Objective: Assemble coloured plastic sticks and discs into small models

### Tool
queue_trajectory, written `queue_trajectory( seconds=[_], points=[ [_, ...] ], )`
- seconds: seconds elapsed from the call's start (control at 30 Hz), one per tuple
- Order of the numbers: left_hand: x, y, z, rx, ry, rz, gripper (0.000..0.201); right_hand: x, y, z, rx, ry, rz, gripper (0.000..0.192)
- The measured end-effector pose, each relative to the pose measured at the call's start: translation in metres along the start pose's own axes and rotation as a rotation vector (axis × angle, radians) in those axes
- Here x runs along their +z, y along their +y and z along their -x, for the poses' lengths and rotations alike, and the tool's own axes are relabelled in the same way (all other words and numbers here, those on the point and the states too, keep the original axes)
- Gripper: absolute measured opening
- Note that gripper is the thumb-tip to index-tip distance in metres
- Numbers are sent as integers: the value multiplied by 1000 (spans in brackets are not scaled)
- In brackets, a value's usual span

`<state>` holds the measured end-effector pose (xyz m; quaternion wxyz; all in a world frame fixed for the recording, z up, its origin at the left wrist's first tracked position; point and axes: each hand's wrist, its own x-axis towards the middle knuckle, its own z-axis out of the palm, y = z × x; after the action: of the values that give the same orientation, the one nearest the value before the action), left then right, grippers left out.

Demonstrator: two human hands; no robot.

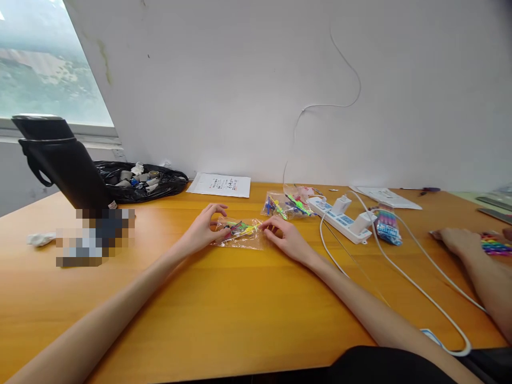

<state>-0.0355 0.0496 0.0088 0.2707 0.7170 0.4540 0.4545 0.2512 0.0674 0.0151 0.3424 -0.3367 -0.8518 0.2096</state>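
A small clear plastic bag (241,233) is seen lying flat on the orange wooden tabletop (224,314), just left of the middle of the frame. Coloured pieces, green, yellow, red and dark, are visible inside it. Its left end is pinched by the left hand (204,229), whose thumb and fingertips are drawn together on the plastic while the other fingers are arched above it. Its right end is pinched by the right hand (286,237), the fingers curled down onto the bag's edge. Both forearms are stretched in from the lower edge of the frame.

Just behind the held bag, toward the wall, a second clear bag (286,205) filled with bright coloured pieces is found on the tabletop. Right of it a white power strip (340,217) is laid at an angle, with white chargers plugged in and white cables (404,277) trailed toward the lower right corner. Beside the strip's near end a small packet with pink and blue print (387,226) is seen.

At the right edge of the frame another person's hand (458,240) is rested on the tabletop, next to a strip of rainbow-coloured pieces (496,246).

In the upper left a black flask (60,160) is stood, tilted by the lens, and behind it a black plastic bag (140,181) holding small grey and white items is spread. A printed sheet of paper (220,185) is laid against the wall, and a crumpled white tissue (40,238) is seen at the far left.
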Motion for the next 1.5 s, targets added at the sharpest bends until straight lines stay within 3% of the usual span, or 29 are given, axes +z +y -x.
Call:
queue_trajectory(
  seconds=[0.1, 0.2, 0.33, 0.57, 0.77, 0.9, 1.07, 1.13, 1.23, 1.33, 1.5],
  points=[
    [7, -3, 2, -119, 99, 99, 46, 0, 3, 0, 2, 48, 8, 18],
    [7, -4, 3, -233, -3, 223, 49, -2, 3, 0, 14, 68, -37, 17],
    [5, 4, 3, -272, -101, 301, 47, 1, 4, 0, 131, 43, -199, 18],
    [6, 8, 5, -295, 27, 367, 51, 8, 14, 2, 251, 41, -371, 41],
    [8, 12, 8, -279, -36, 353, 53, 2, 21, 3, 242, 25, -343, 48],
    [11, 23, 9, -234, 11, 287, 50, 1, 22, 3, 194, 27, -339, 43],
    [11, 29, 8, -131, -14, 407, 60, 2, 20, 3, 155, 5, -404, 60],
    [10, 30, 8, -107, -34, 462, 62, 2, 20, 3, 148, -16, -401, 59],
    [10, 32, 10, -143, -44, 509, 64, 1, 22, 3, 130, -25, -339, 44],
    [11, 34, 12, -199, -82, 547, 66, -2, 22, 2, 98, 26, -107, 38],
    [14, 38, 13, -157, -115, 589, 69, -5, 22, 3, 75, 98, 119, 31]
  ],
)
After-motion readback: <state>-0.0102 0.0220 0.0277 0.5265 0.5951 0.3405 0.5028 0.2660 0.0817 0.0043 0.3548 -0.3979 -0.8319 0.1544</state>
